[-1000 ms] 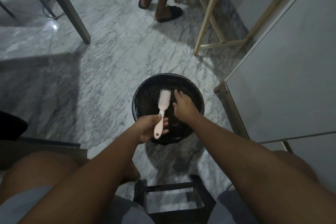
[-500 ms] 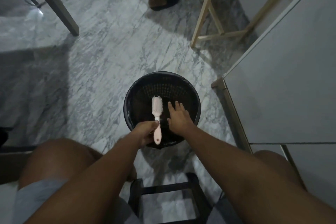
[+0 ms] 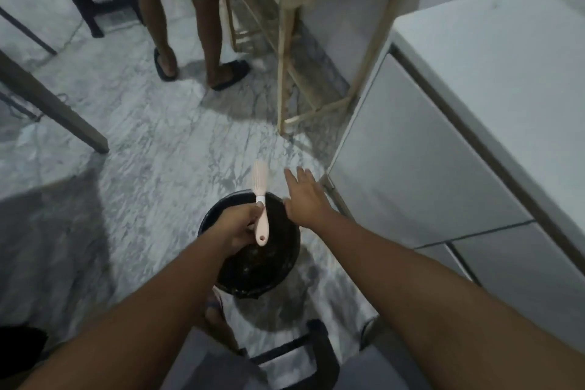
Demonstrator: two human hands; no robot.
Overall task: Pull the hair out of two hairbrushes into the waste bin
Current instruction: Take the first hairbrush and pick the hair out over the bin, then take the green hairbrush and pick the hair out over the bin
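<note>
— One pale pink plastic hairbrush point(image 3: 260, 199), light and stiff. Location?

— Raised above the round black mesh waste bin point(image 3: 253, 250) on the marble floor point(image 3: 158, 168), its head past the far rim. The left hand point(image 3: 235, 226) is clenched around the handle.

— Right hand point(image 3: 305, 199)?

— Empty, fingers spread, beside the brush.

— Handling?

— Probably rigid enough to grip by the handle; loose hair is soft and best pinched at the bristle roots. Hair itself is too blurred to confirm.

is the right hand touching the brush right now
Apart. In the head view the right hand is spread open beside the brush, with floor and bin showing between them. Only the left hand grips the handle.
</note>
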